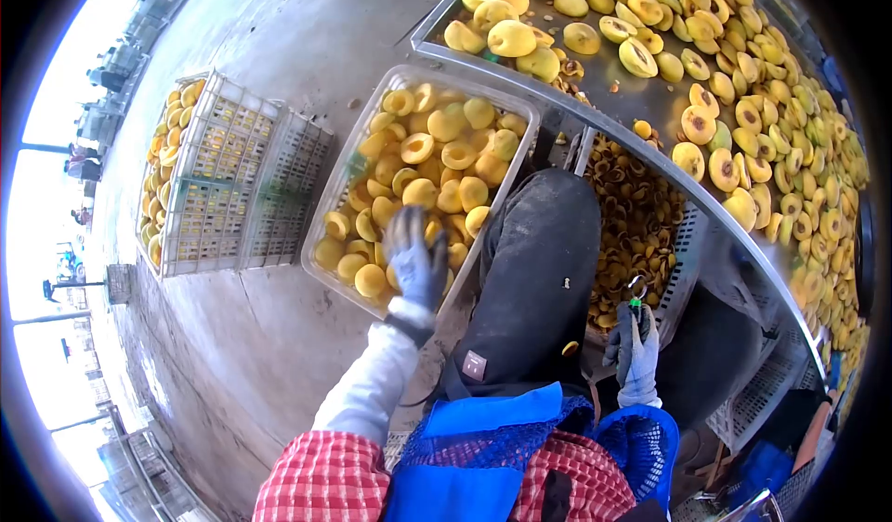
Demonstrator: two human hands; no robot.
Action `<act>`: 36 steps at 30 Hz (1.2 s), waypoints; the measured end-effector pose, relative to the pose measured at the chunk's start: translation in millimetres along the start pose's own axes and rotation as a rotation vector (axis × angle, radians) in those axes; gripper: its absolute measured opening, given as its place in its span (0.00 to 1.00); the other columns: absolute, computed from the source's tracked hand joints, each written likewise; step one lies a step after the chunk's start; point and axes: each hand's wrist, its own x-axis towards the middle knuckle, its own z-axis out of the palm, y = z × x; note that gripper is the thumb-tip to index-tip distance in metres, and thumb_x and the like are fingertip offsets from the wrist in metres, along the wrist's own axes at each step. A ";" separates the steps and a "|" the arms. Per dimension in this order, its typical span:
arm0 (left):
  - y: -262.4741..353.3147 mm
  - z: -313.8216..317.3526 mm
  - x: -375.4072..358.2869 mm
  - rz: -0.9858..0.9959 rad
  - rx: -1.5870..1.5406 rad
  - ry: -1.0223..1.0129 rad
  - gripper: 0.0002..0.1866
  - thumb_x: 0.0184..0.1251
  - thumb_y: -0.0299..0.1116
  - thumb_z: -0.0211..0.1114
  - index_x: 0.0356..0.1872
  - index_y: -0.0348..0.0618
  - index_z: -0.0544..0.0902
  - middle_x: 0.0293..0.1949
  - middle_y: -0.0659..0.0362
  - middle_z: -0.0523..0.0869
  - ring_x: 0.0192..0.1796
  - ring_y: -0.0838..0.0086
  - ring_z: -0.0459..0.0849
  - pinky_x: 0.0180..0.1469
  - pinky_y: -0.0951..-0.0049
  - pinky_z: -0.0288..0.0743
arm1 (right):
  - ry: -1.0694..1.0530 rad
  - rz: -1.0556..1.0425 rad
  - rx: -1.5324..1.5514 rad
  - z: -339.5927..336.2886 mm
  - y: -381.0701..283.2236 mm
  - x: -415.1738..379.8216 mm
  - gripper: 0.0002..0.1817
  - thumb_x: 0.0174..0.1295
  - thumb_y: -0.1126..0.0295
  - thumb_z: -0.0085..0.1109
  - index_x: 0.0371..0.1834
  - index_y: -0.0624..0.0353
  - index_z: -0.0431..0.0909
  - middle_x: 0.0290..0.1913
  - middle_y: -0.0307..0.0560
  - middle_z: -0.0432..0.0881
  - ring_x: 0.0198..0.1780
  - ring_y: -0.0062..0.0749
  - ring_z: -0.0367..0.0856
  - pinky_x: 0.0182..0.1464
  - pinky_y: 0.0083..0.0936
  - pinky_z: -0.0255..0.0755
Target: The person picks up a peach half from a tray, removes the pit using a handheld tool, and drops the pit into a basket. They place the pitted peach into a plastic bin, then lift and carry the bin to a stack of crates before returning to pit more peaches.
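Observation:
My left hand [412, 264], in a grey-and-black glove, is over the near end of a white plastic tub [322, 208] filled with yellow peach halves [417, 148]. Its fingers are stretched out and slightly blurred, and I see nothing held in them. My right hand [637, 353], also gloved, is closed on a small pitting knife [636, 291] with a metal loop end and a green band. That hand is by my knee, above a crate [686, 243] of brown pits and scraps [627, 215]. Its grip partly hides the tool's handle.
A metal table [595, 62] at the upper right bears many peach halves [725, 150]; its raised edge curves past my knees. White lattice crates [209, 187] with more fruit stand left of the tub on the concrete floor [269, 29]. Another person's arm [810, 436] shows at lower right.

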 end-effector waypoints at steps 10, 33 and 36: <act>7.9 144.6 60.0 0.007 0.099 -0.160 0.27 0.62 0.43 0.57 0.63 0.48 0.70 0.65 0.54 0.68 0.70 0.56 0.60 0.68 0.54 0.53 | 0.052 -0.036 -0.100 -14.7 29.9 31.3 0.07 0.68 0.66 0.53 0.41 0.56 0.69 0.18 0.34 0.69 0.13 0.16 0.64 0.13 0.15 0.60; 124.8 22.2 148.1 -0.045 -0.627 -0.119 0.14 0.63 0.32 0.62 0.47 0.36 0.80 0.39 0.50 0.83 0.43 0.62 0.81 0.48 0.67 0.74 | -0.338 0.294 0.502 -11.5 -32.8 1.9 0.15 0.67 0.54 0.53 0.38 0.54 0.71 0.19 0.34 0.68 0.13 0.17 0.62 0.14 0.14 0.54; 259.4 3.7 165.5 0.399 -0.480 -0.392 0.16 0.58 0.41 0.66 0.44 0.44 0.81 0.39 0.53 0.84 0.41 0.63 0.83 0.43 0.68 0.77 | -0.288 0.206 0.501 -15.5 -19.8 18.8 0.12 0.67 0.59 0.55 0.41 0.56 0.72 0.20 0.36 0.73 0.13 0.18 0.66 0.13 0.16 0.57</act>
